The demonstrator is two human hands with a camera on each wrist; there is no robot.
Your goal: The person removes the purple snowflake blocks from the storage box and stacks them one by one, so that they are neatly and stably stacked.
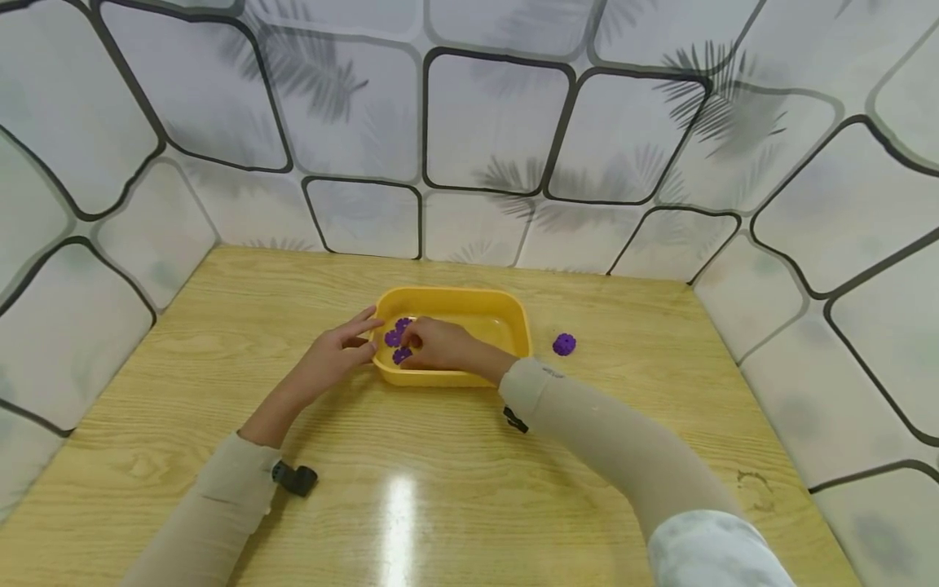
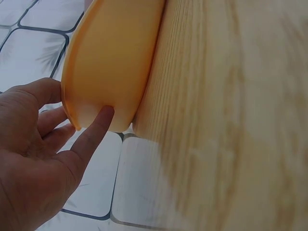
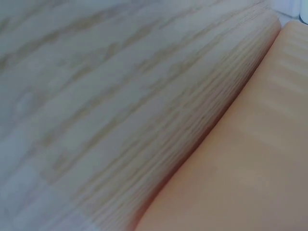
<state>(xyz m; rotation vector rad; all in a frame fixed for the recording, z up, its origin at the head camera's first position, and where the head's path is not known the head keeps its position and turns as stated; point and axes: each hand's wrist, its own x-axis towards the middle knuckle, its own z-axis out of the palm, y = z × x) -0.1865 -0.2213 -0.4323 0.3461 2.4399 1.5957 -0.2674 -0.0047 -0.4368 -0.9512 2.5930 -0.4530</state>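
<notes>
A yellow plastic tray [image 1: 480, 303] stands on the wooden table. My left hand [image 1: 333, 363] holds its left end, fingers at the rim and one fingertip pressed against the outer wall, as the left wrist view shows. Inside that end lie purple flower-shaped discs [image 1: 393, 338] with notched edges. Reaching over the near wall, my right hand [image 1: 440, 342] has its fingers curled low in the tray. Its fingertips close about a purple disc [image 1: 402, 355], partly hidden by the hand. The right wrist view shows the tray's outer wall [image 3: 250, 159] but not the fingers.
To the tray's right, a small clump of purple discs [image 1: 564, 344] sits on the table [image 1: 352, 505]. Patterned white panels [image 1: 499, 122] enclose the back and both sides. Each sleeve carries a small black device, such as the left one [image 1: 295, 478].
</notes>
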